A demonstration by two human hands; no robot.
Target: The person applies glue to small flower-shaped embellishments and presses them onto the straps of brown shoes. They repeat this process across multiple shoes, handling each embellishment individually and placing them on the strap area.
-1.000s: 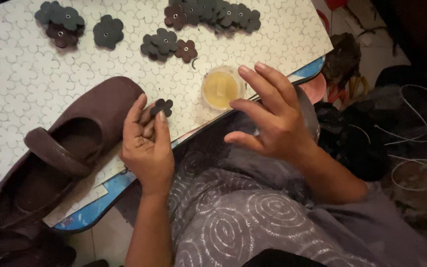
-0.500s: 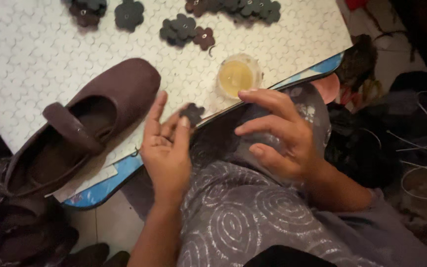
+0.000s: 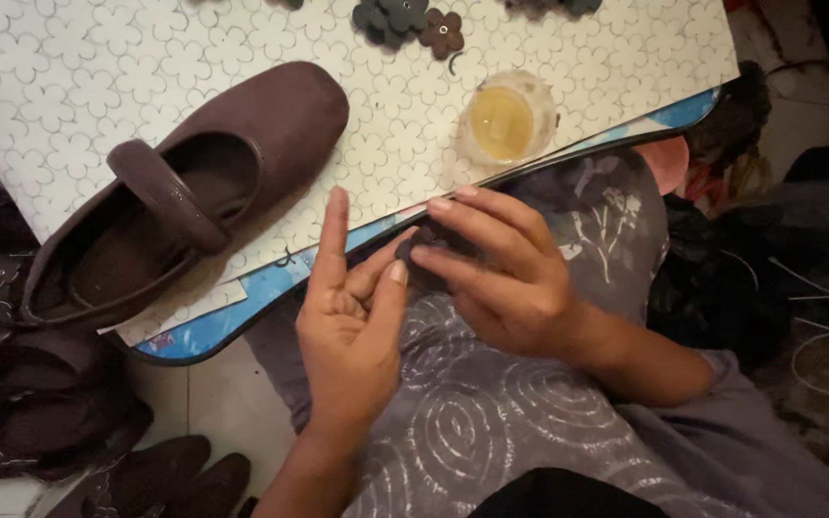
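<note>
Since the earlier frame our two hands have come together over the lap, and the small dark felt flower piece (image 3: 426, 251) that lay at the board's edge is now pinched between them. It sits just below the blue rim of the board, above the grey patterned fabric (image 3: 462, 422) on our knees; most of it is hidden by fingers, so we cannot make out its shape.

Our right hand (image 3: 506, 278) curls over it from the right, fingers (image 3: 477, 216) bent and closed on the piece. Our left hand (image 3: 352, 326) meets it from below, thumb pressed to the piece, index finger pointing straight up, the other fingers folded in.

Just above the hands, on the white flower-patterned board (image 3: 69, 86) serving as our counter, stands a small round clear plastic tub (image 3: 508, 122) holding a yellowish liquid; it has shifted rightward in view since half a second ago. To its left lies the dark brown strapped fabric shoe (image 3: 194, 182), toe toward the tub, hollow and unfilled. At the top edge of the board rest loose grey and brown felt flowers (image 3: 414, 19).

Down on the floor at left lie more dark brown shoes (image 3: 40, 403).
</note>
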